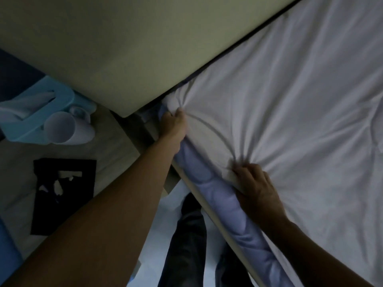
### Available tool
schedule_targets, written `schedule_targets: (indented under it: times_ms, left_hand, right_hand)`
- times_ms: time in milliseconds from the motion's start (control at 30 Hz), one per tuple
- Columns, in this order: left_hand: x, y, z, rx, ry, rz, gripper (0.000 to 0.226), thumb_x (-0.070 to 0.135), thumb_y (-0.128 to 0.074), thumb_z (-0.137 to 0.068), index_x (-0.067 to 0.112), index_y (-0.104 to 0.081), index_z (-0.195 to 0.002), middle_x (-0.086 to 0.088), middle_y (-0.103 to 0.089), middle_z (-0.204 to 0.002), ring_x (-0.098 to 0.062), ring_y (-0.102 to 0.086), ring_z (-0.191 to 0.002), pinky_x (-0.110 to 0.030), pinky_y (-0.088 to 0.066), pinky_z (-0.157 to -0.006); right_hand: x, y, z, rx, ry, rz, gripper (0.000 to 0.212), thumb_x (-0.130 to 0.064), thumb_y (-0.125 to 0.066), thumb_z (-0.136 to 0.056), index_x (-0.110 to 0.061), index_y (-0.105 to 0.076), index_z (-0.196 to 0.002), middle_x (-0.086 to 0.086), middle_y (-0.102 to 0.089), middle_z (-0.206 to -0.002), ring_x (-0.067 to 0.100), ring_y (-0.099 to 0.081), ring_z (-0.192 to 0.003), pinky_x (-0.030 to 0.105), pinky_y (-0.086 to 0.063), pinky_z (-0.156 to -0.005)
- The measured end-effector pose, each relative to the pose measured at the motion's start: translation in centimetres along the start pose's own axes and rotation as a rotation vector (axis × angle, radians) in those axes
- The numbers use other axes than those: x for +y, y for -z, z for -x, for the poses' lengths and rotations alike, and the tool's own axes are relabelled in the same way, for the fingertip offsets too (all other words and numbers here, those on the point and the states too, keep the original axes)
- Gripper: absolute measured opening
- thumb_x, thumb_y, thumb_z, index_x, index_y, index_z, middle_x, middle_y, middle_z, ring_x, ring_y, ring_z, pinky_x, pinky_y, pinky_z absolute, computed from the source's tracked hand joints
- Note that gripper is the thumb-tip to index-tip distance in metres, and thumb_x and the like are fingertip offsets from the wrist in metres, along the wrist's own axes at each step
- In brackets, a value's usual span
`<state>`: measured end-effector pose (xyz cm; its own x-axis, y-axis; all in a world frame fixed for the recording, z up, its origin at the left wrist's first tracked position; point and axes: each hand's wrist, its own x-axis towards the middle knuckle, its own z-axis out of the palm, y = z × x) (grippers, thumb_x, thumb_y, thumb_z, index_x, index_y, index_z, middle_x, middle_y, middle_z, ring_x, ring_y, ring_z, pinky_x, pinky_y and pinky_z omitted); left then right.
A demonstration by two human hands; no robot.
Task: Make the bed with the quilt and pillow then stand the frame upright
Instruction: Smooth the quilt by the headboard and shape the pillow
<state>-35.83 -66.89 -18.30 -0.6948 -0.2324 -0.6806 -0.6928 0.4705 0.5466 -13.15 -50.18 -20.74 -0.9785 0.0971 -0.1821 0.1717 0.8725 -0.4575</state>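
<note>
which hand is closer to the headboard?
The left hand: it pinches the quilt at the corner right under the headboard. The right hand grips the quilt's edge farther down the bed's side.

Your single head camera looked steeply down from close above the bed (290, 100) corner, headboard (103, 48) ahead, bedside surface (116, 146) at left.
</note>
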Motion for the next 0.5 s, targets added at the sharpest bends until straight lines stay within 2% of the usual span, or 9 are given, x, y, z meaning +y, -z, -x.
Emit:
schedule_targets:
  times_ms: [67,133,200,267,333,367,433,500]
  left_hand:
    - [-0.3,1.0,-0.3,0.039,-0.014,-0.063,0.051,0.04,-0.036,-0.103,0.011,-0.04,-0.146,-0.017,-0.048,-0.143,-0.035,-0.052,-0.122,-0.039,-0.043,-0.095]
    - [-1.2,2.3,0.1,0.084,-0.015,-0.057,0.049,0.041,-0.037,-0.103,0.014,-0.042,-0.144,-0.013,-0.052,-0.135,-0.031,-0.056,-0.113,-0.042,-0.048,-0.093]
    - [-2.2,3.5,0.7,0.12,-0.026,0.015,0.048,0.041,-0.04,-0.102,0.015,-0.044,-0.142,-0.006,-0.053,-0.122,-0.022,-0.056,-0.096,-0.04,-0.05,-0.087]
    - [-3.1,3.9,0.9,0.143,-0.033,0.061,0.048,0.039,-0.044,-0.102,0.012,-0.044,-0.141,-0.002,-0.051,-0.113,-0.012,-0.052,-0.081,-0.031,-0.049,-0.078]
    - [-3.8,3.7,1.1,0.208,-0.098,0.009,0.041,0.034,-0.049,-0.1,0.008,-0.046,-0.132,-0.003,-0.053,-0.11,-0.007,-0.051,-0.074,-0.022,-0.047,-0.066]
    - [-4.1,3.5,1.2,0.263,-0.169,-0.034,0.034,0.031,-0.052,-0.099,0.008,-0.048,-0.124,-0.007,-0.056,-0.112,-0.01,-0.054,-0.076,-0.023,-0.048,-0.064]
    - [-4.5,3.0,1.9,0.383,-0.392,-0.194,0.026,0.027,-0.055,-0.095,0.01,-0.05,-0.114,-0.012,-0.056,-0.113,-0.019,-0.058,-0.088,-0.032,-0.053,-0.074]
    - [-4.5,2.2,2.4,0.46,-0.674,-0.374,0.025,0.025,-0.059,-0.092,0.011,-0.055,-0.111,-0.011,-0.056,-0.112,-0.02,-0.054,-0.098,-0.028,-0.044,-0.08]
  right_hand:
    - [0.0,0.2,-0.8,0.027,0.031,-0.086,0.043,0.004,-0.071,-0.076,-0.007,-0.063,-0.117,0.009,-0.058,-0.105,0.03,-0.061,-0.081,0.031,-0.051,-0.072]
    - [-1.1,0.4,-0.8,0.01,0.107,-0.111,0.039,0.009,-0.063,-0.077,-0.004,-0.063,-0.114,0.009,-0.057,-0.097,0.029,-0.058,-0.07,0.035,-0.053,-0.06]
    - [-2.5,0.4,0.0,-0.044,0.182,-0.122,0.031,0.006,-0.061,-0.08,-0.005,-0.063,-0.109,0.007,-0.053,-0.095,0.024,-0.052,-0.064,0.038,-0.051,-0.052]
    - [-3.4,-0.1,0.7,-0.112,0.176,-0.161,0.026,-0.005,-0.063,-0.085,-0.013,-0.061,-0.11,0.001,-0.05,-0.101,0.014,-0.05,-0.066,0.033,-0.05,-0.051]
    - [-3.6,-0.3,1.1,-0.19,0.149,-0.237,0.032,-0.022,-0.065,-0.09,-0.02,-0.057,-0.121,-0.004,-0.049,-0.115,0.007,-0.053,-0.081,0.027,-0.055,-0.063]
    - [-3.6,-0.2,1.2,-0.229,0.15,-0.28,0.038,-0.03,-0.066,-0.091,-0.022,-0.057,-0.127,-0.005,-0.048,-0.121,0.006,-0.055,-0.092,0.025,-0.055,-0.074]
    - [-3.7,0.5,1.2,-0.244,0.179,-0.354,0.042,-0.03,-0.07,-0.089,-0.018,-0.059,-0.128,-0.004,-0.05,-0.125,0.009,-0.057,-0.105,0.024,-0.053,-0.086]
    - [-3.3,1.0,1.3,-0.114,0.183,-0.297,0.039,-0.02,-0.072,-0.087,-0.011,-0.064,-0.124,0.003,-0.054,-0.126,0.017,-0.058,-0.111,0.031,-0.052,-0.089]
